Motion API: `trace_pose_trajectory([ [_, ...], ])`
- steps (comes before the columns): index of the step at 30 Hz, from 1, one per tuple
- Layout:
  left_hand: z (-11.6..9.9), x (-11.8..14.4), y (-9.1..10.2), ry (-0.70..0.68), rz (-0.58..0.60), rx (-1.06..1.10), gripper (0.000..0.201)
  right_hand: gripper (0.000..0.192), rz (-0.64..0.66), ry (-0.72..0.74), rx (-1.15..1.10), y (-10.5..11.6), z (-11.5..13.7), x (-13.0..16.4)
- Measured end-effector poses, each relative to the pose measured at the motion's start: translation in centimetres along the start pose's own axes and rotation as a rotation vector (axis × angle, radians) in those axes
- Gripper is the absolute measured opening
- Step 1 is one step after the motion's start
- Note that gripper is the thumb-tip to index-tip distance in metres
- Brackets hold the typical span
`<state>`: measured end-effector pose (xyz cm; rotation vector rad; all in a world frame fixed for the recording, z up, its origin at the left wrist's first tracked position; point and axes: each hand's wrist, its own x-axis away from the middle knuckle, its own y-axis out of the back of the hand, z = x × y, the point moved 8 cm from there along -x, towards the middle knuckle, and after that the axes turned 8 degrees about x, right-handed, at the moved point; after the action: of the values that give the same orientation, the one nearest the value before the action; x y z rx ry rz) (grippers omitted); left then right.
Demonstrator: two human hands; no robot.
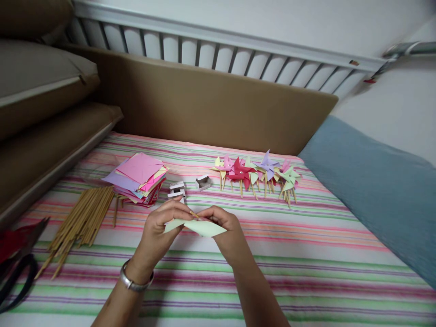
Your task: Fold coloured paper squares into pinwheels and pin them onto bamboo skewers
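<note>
Both hands meet above the striped bedsheet (pixel 306 272). My left hand (pixel 160 231) and my right hand (pixel 225 229) pinch a folded pale green paper (pixel 200 227) between them, and a thin wooden stick (pixel 194 214) pokes out between the fingertips. A silver bracelet (pixel 134 282) sits on my left wrist. Beyond the hands lies a row of finished paper pinwheels (pixel 259 175) in yellow, pink, red, purple and green, each on a stick.
A stack of coloured paper squares (pixel 139 179) and a bundle of wooden sticks (pixel 83 222) lie at the left. Small white boxes (pixel 177 188) sit in the middle. Black-handled scissors (pixel 17 268) rest at the far left. Brown cushions (pixel 41 86), a padded headboard (pixel 204 104) and a blue blanket (pixel 381 190) border the bed.
</note>
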<state>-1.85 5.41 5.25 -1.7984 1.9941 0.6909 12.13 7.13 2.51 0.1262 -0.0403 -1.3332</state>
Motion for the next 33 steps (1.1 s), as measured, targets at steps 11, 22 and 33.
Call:
trace_pose_trajectory([
  [11, -0.1, -0.1, 0.2, 0.040, -0.047, 0.034, 0.012, 0.011, -0.029, 0.051, 0.112, 0.2, 0.6, 0.0],
  [22, 0.4, -0.1, 0.1, 0.100, -0.096, 0.129, 0.005, 0.022, -0.088, 0.240, 0.256, 0.4, 2.1, 0.4],
  [33, 0.7, -0.2, 0.1, 0.107, -0.098, 0.148, 0.009, 0.024, -0.084, 0.202, 0.266, 0.4, 1.7, 0.4],
])
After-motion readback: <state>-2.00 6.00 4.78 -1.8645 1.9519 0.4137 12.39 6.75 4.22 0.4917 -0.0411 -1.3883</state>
